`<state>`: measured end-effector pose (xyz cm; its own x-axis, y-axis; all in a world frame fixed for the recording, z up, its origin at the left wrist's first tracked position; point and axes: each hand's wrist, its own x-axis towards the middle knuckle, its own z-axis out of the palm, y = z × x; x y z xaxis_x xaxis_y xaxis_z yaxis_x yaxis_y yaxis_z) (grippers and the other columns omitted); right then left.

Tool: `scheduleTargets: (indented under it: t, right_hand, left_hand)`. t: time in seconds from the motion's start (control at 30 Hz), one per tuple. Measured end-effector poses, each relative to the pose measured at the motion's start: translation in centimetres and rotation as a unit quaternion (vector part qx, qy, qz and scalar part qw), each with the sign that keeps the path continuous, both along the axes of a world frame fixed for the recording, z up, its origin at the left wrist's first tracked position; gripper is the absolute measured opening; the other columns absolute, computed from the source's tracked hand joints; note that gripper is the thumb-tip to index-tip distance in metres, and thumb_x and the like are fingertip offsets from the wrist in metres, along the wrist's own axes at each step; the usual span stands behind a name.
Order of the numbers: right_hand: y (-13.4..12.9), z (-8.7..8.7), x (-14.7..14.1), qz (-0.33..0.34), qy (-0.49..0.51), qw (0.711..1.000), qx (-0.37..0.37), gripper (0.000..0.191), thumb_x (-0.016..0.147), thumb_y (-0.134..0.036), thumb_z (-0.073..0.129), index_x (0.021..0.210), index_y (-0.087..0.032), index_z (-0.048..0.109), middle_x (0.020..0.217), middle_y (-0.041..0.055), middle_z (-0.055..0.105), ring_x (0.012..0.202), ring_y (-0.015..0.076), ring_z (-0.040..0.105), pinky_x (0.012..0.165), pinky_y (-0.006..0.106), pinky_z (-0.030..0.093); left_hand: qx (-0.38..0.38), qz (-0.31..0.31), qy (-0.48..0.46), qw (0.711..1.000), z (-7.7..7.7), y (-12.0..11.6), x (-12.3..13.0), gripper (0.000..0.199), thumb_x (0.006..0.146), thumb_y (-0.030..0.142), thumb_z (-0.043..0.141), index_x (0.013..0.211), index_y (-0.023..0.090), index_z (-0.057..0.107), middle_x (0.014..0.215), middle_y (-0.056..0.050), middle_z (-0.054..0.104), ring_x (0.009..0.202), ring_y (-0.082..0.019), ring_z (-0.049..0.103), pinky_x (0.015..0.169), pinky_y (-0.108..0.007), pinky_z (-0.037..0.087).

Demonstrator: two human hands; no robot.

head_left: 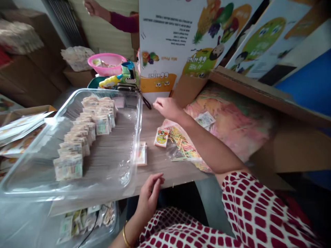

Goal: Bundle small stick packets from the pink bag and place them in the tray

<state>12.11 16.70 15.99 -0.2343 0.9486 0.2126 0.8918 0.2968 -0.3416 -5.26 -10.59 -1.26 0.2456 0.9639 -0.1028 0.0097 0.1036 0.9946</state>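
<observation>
A left hand (150,193), fingers loosely curled and touching nothing, hangs at the near edge of the table at lower centre, a gold bangle (126,235) on its wrist and a clear bag of loose packets (86,220) at lower left. The right hand (168,108), fingertips drawn together, hovers over the wood-grain table (155,165) at centre (whether they pinch anything small cannot be told). Just below it, a bag of coloured sticks (181,144) lies beside a small printed packet (161,136), with a second packet (141,153) to the left. At left of the frame, a clear tray (31,175) holds rows of stacked packets (68,167). Farther off stand dark-handled scissors (134,89) and a pink basin (106,63). A co-worker's hand (93,7) shows at top, printed fruit cartons (178,34) at upper right.
</observation>
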Motion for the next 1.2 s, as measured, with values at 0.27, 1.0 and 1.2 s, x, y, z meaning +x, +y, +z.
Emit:
scheduleTargets:
  t: [0.27, 1.0, 1.2]
  right_hand:
    - [-16.9, -9.9, 8.1, -0.106, 0.213, 0.967, -0.088, 0.031, 0.102, -0.033, 0.047, 0.080, -0.021, 0.066, 0.072, 0.0020, 0.069, 0.066, 0.0161, 0.065, 0.066, 0.028, 0.044]
    - [-23.8, -9.8, 8.6, -0.042, 0.269, 0.962, 0.020, 0.027, 0.106, -0.031, 0.045, 0.114, -0.028, 0.070, 0.111, 0.0058, 0.077, 0.107, 0.0210, 0.073, 0.099, 0.033, 0.054]
    - [-26.6, -11.2, 10.2, -0.140, 0.303, 0.943, -0.006, 0.025, 0.105, -0.032, 0.046, 0.113, -0.027, 0.069, 0.108, 0.0057, 0.078, 0.099, 0.0225, 0.075, 0.092, 0.036, 0.058]
  left_hand:
    - [0.068, 0.063, 0.065, 0.994, 0.0, 2.7, -0.2, 0.034, 0.104, 0.043, 0.051, 0.128, 0.024, 0.067, 0.110, -0.009, 0.075, 0.104, -0.022, 0.071, 0.097, -0.038, 0.052]
    - [0.177, 0.039, 0.200, 0.963, -0.2, 5.0, 3.9, 0.033, 0.104, 0.041, 0.049, 0.124, 0.022, 0.067, 0.113, -0.010, 0.072, 0.106, -0.024, 0.070, 0.095, -0.040, 0.055]
    - [0.273, 0.118, 0.297, 0.907, 0.2, 11.3, 5.7, 0.038, 0.098, 0.033, 0.057, 0.131, 0.016, 0.064, 0.119, -0.017, 0.063, 0.116, -0.030, 0.062, 0.103, -0.050, 0.052]
